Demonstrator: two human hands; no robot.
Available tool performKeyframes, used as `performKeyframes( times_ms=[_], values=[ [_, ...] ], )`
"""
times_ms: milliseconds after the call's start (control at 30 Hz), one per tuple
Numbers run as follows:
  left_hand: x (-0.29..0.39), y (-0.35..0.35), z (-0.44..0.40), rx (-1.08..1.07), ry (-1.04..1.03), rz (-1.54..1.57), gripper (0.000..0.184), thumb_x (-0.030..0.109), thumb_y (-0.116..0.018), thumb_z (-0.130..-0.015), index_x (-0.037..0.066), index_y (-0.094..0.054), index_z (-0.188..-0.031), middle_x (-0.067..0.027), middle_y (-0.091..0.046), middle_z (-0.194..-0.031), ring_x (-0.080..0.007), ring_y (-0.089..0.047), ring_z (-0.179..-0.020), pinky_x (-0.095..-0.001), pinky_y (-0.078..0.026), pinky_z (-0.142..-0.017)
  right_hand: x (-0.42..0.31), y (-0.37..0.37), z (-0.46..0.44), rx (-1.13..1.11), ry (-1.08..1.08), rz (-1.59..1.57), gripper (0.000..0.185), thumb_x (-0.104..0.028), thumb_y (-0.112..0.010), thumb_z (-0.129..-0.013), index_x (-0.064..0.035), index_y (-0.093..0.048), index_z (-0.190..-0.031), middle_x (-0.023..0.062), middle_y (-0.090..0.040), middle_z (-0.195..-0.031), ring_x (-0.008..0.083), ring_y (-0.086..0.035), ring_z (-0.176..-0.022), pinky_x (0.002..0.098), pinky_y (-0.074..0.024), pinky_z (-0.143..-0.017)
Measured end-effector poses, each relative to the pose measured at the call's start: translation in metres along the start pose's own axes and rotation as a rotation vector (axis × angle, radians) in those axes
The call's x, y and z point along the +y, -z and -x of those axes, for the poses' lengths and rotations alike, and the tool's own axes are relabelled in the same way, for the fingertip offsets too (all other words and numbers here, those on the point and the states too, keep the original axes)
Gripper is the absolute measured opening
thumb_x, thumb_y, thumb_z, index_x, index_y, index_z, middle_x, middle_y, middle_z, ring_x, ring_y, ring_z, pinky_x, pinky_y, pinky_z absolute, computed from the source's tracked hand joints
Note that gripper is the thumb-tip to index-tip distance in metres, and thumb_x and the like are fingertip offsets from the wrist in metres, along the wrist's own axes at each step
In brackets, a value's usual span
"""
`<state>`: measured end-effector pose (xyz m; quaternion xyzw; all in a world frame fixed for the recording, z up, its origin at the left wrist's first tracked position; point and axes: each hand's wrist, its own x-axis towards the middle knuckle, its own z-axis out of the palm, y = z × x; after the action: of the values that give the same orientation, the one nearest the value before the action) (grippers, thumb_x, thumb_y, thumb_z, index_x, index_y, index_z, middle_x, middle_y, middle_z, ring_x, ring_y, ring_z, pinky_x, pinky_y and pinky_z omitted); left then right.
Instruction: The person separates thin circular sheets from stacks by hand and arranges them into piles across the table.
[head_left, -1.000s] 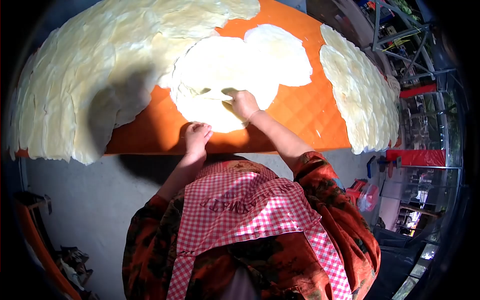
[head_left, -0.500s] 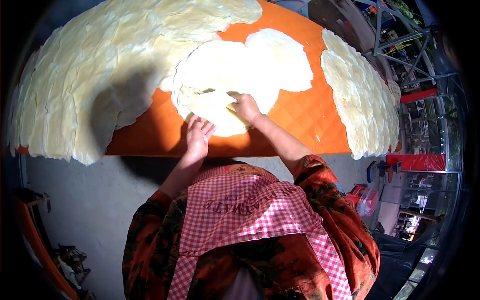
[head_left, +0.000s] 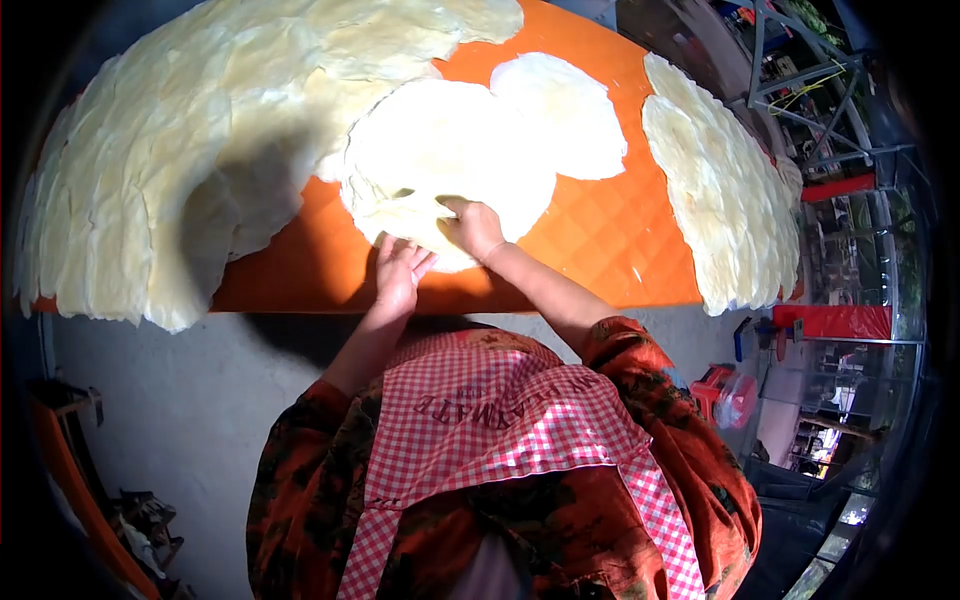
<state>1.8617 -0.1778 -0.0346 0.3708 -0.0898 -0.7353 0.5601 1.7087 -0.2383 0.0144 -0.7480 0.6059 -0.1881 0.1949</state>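
A pile of thin, pale round sheets [head_left: 450, 140], brightly lit, lies in front of me on an orange quilted cloth [head_left: 600, 250]. My right hand [head_left: 475, 230] is closed on the raised edge of a thin pale sheet [head_left: 405, 213] at the pile's near side, thumb and fingers pinching it. That sheet is folded and wrinkled toward the left. Just left of it, my left hand [head_left: 398, 278] is palm up with fingers apart, its fingertips at the near edge of the sheet. What lies under those fingertips is partly hidden.
Overlapping pale sheets [head_left: 140, 180] cover the table's left side, and more sheets [head_left: 715, 190] lie along the right. Another round sheet [head_left: 560, 115] overlaps the pile's far right. A red plastic stool [head_left: 712, 390] stands on the grey floor to the right.
My right hand has moved left, toward my left hand, with the sheet edge in its fingers. The sheet is bunched farther left. My left hand has barely moved.
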Motion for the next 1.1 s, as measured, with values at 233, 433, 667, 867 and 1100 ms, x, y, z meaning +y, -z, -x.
performKeyframes(
  times_ms=[233,433,667,867,1100],
  values=[
    [0.0,-0.016,0.0,0.148,-0.022,-0.087,0.037,0.006,-0.044,-0.097,0.007,-0.032,-0.131,-0.015,-0.05,-0.121,-0.0294,-0.059,-0.104,-0.0436,-0.056,-0.085,0.012,0.0,-0.004,-0.052,-0.091,-0.132,0.033,-0.017,-0.065,-0.079,-0.0116,-0.067,-0.111,0.0149,-0.067,-0.102,0.0305,-0.065,-0.092,0.0373,-0.0507,-0.082],
    [0.0,-0.01,-0.006,0.113,-0.035,-0.103,0.035,0.001,-0.04,-0.095,0.008,-0.036,-0.129,-0.0126,-0.052,-0.118,-0.0266,-0.059,-0.102,-0.0409,-0.056,-0.083,-0.027,0.026,0.002,0.041,-0.057,-0.03,0.029,-0.015,-0.064,-0.077,-0.0092,-0.068,-0.106,0.015,-0.067,-0.098,0.0296,-0.065,-0.088,0.0388,-0.0521,-0.076],
    [0.002,-0.01,-0.009,0.149,-0.033,-0.208,0.028,0.003,-0.041,-0.093,0.01,-0.044,-0.12,-0.0086,-0.057,-0.113,-0.0223,-0.061,-0.094,-0.038,-0.054,-0.08,-0.012,-0.019,0.026,0.046,0.224,0.033,0.047,-0.013,-0.065,-0.074,0.0006,-0.057,-0.118,0.0202,-0.058,-0.114,0.0374,-0.053,-0.107,0.0405,-0.0452,-0.093],
    [0.008,-0.018,-0.017,0.226,0.07,-0.203,0.026,0.007,-0.047,-0.094,0.011,-0.046,-0.119,-0.0065,-0.06,-0.104,-0.0195,-0.062,-0.087,-0.0339,-0.054,-0.07,-0.017,-0.017,0.032,0.109,0.195,0.056,0.055,-0.01,-0.067,-0.071,0.0014,-0.052,-0.123,0.0202,-0.056,-0.116,0.0377,-0.051,-0.108,0.0407,-0.0437,-0.095],
    [-0.005,-0.007,-0.037,0.331,0.065,-0.395,0.025,0.006,-0.053,-0.092,0.005,-0.044,-0.115,-0.0127,-0.057,-0.111,-0.0271,-0.06,-0.097,-0.0424,-0.058,-0.07,-0.017,0.023,-0.024,0.021,-0.017,0.087,0.036,-0.02,-0.07,-0.073,-0.0127,-0.068,-0.108,0.0192,-0.067,-0.084,0.0328,-0.067,-0.079,0.0403,-0.0528,-0.075]
  ],
)
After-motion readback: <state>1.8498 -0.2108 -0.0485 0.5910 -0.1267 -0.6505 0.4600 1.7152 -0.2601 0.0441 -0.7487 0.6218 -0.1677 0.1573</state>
